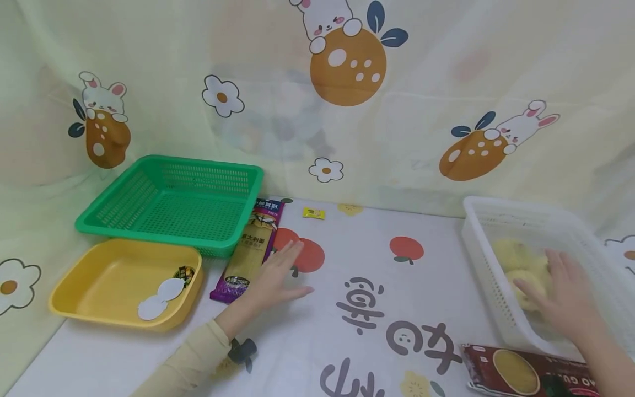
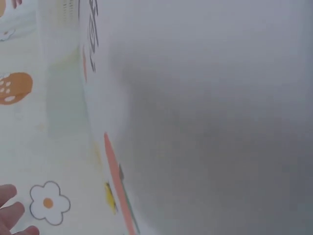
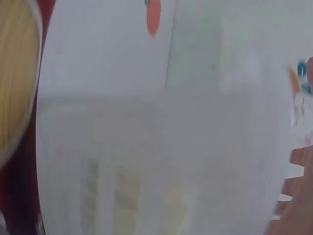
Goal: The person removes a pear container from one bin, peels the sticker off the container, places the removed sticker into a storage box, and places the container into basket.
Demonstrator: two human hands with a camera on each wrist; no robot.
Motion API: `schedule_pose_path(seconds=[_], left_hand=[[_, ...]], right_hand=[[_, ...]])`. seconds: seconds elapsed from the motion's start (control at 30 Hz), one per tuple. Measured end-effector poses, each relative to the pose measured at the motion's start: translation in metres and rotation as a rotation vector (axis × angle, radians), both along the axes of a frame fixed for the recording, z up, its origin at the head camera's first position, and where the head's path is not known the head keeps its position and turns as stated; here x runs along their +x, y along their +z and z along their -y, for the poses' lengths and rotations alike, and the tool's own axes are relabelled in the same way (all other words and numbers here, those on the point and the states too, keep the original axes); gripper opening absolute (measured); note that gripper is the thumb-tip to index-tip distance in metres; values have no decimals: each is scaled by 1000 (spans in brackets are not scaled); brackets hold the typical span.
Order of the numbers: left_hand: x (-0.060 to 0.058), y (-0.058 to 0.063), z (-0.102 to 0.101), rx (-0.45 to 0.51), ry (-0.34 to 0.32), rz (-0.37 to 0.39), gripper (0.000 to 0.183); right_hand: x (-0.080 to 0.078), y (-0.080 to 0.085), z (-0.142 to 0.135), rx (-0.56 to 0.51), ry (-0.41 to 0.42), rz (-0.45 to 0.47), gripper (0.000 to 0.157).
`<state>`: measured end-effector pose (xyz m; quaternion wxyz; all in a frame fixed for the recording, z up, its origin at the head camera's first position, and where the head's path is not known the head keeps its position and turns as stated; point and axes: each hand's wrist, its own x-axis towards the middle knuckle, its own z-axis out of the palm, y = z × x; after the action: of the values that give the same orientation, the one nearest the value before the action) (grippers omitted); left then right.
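Note:
My left hand (image 1: 275,278) stretches over the table with straight fingers and the thumb apart, holding nothing. It overlaps the right edge of a purple-and-gold pasta packet (image 1: 243,259) in the head view. Only its fingertips show at the lower left of the left wrist view. My right hand (image 1: 570,295) reaches over the white perforated basket (image 1: 478,259), fingers spread. Pale yellow round things (image 1: 513,253) lie in that basket, partly hidden by the hand. The right wrist view shows the basket's wall (image 3: 161,127) close up, with the right hand's fingers (image 3: 301,188) at the right edge.
A green basket (image 1: 198,215) stands at the back left, behind a yellow tray (image 1: 109,275) holding white discs (image 1: 152,307) and a small dark packet (image 1: 184,274). A small yellow packet (image 1: 314,213) lies near the curtain. A dark red noodle packet (image 1: 536,369) lies before the white basket.

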<state>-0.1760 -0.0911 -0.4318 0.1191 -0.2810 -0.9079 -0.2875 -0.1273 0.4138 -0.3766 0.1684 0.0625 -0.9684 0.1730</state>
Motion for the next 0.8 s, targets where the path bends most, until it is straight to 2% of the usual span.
schedule_pose_path(seconds=[0.17, 0.3, 0.37, 0.47, 0.6, 0.67, 0.8], left_hand=[[9, -4, -15, 107, 37, 89, 82], [12, 0, -39, 223, 60, 171, 79], [12, 6, -57, 303, 46, 218, 78], [12, 17, -91, 394, 7, 266, 77], [12, 27, -135, 447, -78, 242, 74], [13, 28, -155, 470, -102, 233, 72], [18, 32, -187, 550, -120, 275, 68]], right_hand=[[11, -2, -43, 53, -197, 70, 85], [17, -6, -73, 44, -334, 54, 91], [17, -8, -83, -2, -376, 44, 90], [16, -9, -96, -55, -447, 90, 91], [18, -14, -106, -161, -498, 183, 85], [20, -19, -110, -229, -528, 214, 82], [23, -28, -123, -277, -631, 334, 84]])
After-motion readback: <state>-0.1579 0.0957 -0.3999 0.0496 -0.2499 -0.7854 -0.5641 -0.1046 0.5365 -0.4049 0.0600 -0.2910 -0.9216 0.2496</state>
